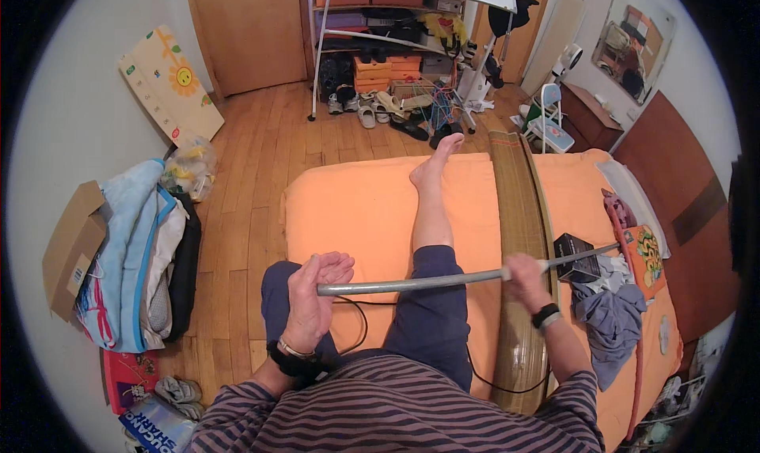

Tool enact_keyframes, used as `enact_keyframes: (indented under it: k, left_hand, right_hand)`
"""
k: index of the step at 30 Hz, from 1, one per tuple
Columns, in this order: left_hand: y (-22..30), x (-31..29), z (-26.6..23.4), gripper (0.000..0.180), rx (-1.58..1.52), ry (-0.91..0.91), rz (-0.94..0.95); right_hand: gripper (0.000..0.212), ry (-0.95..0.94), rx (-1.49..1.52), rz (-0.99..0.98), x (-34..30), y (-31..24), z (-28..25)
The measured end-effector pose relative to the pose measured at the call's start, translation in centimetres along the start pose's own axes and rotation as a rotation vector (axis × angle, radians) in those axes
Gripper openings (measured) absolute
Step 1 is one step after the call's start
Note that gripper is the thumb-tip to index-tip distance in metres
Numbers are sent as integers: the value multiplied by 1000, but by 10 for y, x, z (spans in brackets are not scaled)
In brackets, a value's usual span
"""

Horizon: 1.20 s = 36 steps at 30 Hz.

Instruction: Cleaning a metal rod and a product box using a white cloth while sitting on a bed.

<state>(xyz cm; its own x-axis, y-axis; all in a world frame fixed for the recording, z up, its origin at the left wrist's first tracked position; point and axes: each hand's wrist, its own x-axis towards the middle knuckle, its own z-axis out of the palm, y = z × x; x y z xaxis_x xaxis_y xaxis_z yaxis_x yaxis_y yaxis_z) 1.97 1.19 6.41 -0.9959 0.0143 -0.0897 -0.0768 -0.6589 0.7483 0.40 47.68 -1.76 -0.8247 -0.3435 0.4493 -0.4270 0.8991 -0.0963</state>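
Observation:
A long grey pole (412,284) runs across my lap, from my left palm to the right side of the bed. My left hand (315,295) is open, fingers stretched out, with the pole's near end against the palm. My right hand (526,282), slightly blurred, is wrapped round the pole farther along, beside a pale section. Beyond that hand, the pole passes a black box (576,260) and reaches an orange patterned item (643,255). Below the pole, my dark blue trousers (431,318) and a thin black cable (366,326) show.
I sit on an orange-sheeted bed (348,200), with a rolled bamboo mat (516,208) to my right. A crumpled grey cloth (609,318) lies beyond it. Folded blankets (131,255) and an open carton (75,251) stand left. Shoes (380,109) and a whiteboard stand (318,57) are ahead.

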Motion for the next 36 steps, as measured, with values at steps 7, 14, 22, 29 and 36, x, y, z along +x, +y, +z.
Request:
enact_keyframes:
  k: [7, 14, 22, 29, 36]
  left_hand:
    - [-8, 1, 5, 35, 70, -34, 10]
    - [-20, 3, -5, 21, 237, -9, 75]
    - [-15, -5, -4, 22, 167, 79, 70]
    - [-22, 0, 6, 20, 168, 3, 20]
    - [-8, -1, 2, 17, 195, 118, 123]
  right_hand:
    - [26, -212, 4, 5, 15, -15, 19]
    - [29, -122, 311, -323, 137, -265, 10]
    - [37, -22, 283, -301, 95, -193, -12]
    - [29, -147, 141, -55, -9, 29, 17]
    - [22, -159, 187, -105, 46, -76, 21]
